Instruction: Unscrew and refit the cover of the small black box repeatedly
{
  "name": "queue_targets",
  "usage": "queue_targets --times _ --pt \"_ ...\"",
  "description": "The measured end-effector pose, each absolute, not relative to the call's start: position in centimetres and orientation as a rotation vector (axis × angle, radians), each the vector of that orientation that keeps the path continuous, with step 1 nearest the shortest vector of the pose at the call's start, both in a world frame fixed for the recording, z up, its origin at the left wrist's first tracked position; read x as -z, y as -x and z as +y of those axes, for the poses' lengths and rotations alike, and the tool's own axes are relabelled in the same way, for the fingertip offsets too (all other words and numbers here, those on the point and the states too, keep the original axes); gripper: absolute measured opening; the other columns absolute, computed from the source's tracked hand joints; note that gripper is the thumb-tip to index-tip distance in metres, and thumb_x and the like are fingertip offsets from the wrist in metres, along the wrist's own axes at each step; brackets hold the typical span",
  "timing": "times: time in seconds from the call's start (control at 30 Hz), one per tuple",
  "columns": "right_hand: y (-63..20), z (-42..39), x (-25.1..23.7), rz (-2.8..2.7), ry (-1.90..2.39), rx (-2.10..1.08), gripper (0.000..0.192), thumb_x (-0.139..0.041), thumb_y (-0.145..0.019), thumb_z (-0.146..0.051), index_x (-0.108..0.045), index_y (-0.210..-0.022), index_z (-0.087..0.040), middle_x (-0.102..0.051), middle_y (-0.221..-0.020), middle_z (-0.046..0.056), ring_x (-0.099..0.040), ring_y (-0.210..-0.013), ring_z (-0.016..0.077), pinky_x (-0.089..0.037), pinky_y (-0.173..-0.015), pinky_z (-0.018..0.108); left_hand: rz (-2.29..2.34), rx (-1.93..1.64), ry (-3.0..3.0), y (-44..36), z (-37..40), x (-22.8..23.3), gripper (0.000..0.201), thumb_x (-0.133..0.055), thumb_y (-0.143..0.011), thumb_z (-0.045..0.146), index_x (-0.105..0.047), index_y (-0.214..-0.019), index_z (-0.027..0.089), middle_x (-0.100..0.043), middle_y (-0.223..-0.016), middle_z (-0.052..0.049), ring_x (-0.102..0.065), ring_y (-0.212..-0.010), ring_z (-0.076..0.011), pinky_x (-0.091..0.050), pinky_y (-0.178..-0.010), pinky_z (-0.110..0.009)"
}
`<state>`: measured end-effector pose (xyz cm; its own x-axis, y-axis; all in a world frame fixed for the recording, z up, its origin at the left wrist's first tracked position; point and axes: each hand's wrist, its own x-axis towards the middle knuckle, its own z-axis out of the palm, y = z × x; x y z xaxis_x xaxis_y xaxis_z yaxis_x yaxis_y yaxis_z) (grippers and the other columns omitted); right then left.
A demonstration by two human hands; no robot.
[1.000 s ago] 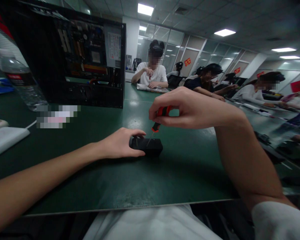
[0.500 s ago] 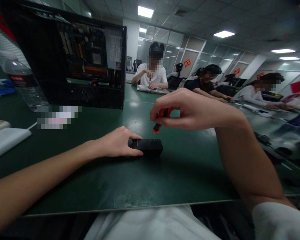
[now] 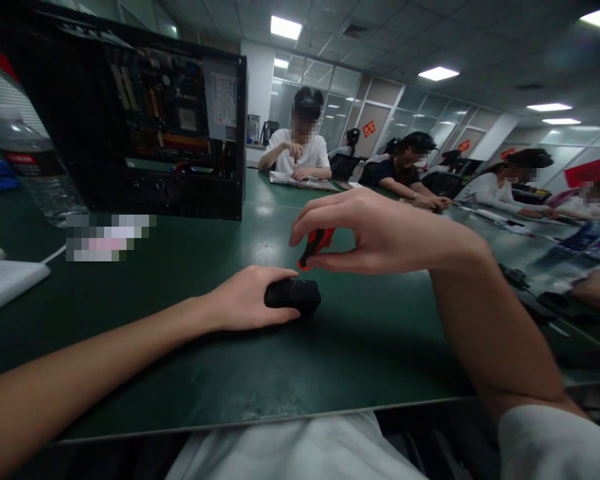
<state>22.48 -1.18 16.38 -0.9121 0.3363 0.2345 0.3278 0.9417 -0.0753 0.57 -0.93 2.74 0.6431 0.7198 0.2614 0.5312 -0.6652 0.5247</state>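
A small black box-shaped block (image 3: 306,295) rests on the green table in front of me. My left hand (image 3: 243,297) grips it from the left, with the thumb along the near side and a finger along the far side. My right hand (image 3: 365,230) is just above and to the right of the block. Its fingers are closed around the red and black handle of a screwdriver (image 3: 315,245), which slants down towards the block's top. The shaft is hard to make out, and I cannot tell whether its tip touches the block.
An open black computer case (image 3: 180,183) stands at the back left. Beside it are a plastic water bottle (image 3: 35,163) and a white box-like object (image 3: 13,280) with a cable. The green table's front edge (image 3: 220,423) runs close to my lap. Several people sit at tables farther back.
My left hand has moved farther along the block and covers more of it. My right hand is slightly lower and farther left, with the screwdriver still in it. The view has shifted a little.
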Motion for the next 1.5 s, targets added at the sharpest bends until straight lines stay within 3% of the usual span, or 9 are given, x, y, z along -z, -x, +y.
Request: queue_targets --times 0.13,0.3,0.4,0.5,0.77,1.5 --pt "-25.5 -1.0 -15.7 -2.891 0.808 0.031 0.021 -0.065 -0.093 -0.031 -0.076 -0.103 -0.016 -0.074 -0.087 0.004 -0.065 -0.070 0.0123 -0.044 -0.064 0.024 1.085 -0.655 -2.501 -1.9 -1.0 -2.1 0.046 -0.067 -0.088 0.049 -0.072 -0.122 0.019 -0.077 -0.110 -0.008 -0.072 -0.096 -0.0273 -0.051 -0.082 -0.034" --pt "-31.1 0.7 -10.3 -2.946 0.822 -0.022 0.029 -0.055 -0.098 -0.031 -0.071 -0.117 -0.015 -0.073 -0.100 0.008 -0.068 -0.083 0.0145 -0.048 -0.071 0.024 1.039 -0.657 -2.556 -1.1 -0.8 -2.2 0.036 -0.070 -0.084 0.040 -0.074 -0.111 0.017 -0.077 -0.102 -0.006 -0.071 -0.087 -0.0228 -0.050 -0.076 -0.030" --pt "-33.5 2.5 -5.9 -2.822 0.797 0.220 0.028 -0.051 -0.097 -0.028 -0.069 -0.111 -0.011 -0.071 -0.093 0.010 -0.066 -0.077 0.0159 -0.047 -0.068 0.027 1.011 -0.675 -2.561 -0.5 -0.8 -2.2 0.034 -0.070 -0.083 0.037 -0.074 -0.109 0.016 -0.077 -0.100 -0.006 -0.071 -0.086 -0.0212 -0.050 -0.076 -0.029" --pt "-34.5 3.9 -3.4 -2.732 0.627 0.253 0.021 -0.055 -0.095 -0.028 -0.067 -0.101 -0.012 -0.068 -0.080 0.006 -0.061 -0.065 0.0123 -0.043 -0.060 0.024 1.003 -0.701 -2.560 -0.4 -0.8 -1.9 0.034 -0.070 -0.082 0.036 -0.074 -0.108 0.016 -0.077 -0.099 -0.005 -0.071 -0.085 -0.0203 -0.049 -0.075 -0.027" --pt "-33.4 3.7 -3.0 -2.628 0.382 0.061 0.009 -0.058 -0.089 -0.024 -0.058 -0.084 -0.017 -0.056 -0.063 -0.003 -0.045 -0.051 0.0061 -0.033 -0.050 0.020 1.044 -0.682 -2.551 -0.5 -0.7 -1.8 0.035 -0.069 -0.084 0.039 -0.075 -0.111 0.017 -0.078 -0.095 -0.003 -0.071 -0.078 -0.0179 -0.047 -0.069 -0.025" --pt "-33.7 4.6 -0.8 -2.601 0.436 -0.070 0.013 -0.055 -0.090 -0.029 -0.058 -0.088 -0.016 -0.055 -0.068 -0.001 -0.045 -0.057 0.0086 -0.034 -0.056 0.022 1.075 -0.675 -2.511 -0.7 -1.1 -1.8 0.037 -0.070 -0.083 0.039 -0.073 -0.115 0.020 -0.077 -0.099 -0.002 -0.071 -0.079 -0.0183 -0.047 -0.070 -0.025"
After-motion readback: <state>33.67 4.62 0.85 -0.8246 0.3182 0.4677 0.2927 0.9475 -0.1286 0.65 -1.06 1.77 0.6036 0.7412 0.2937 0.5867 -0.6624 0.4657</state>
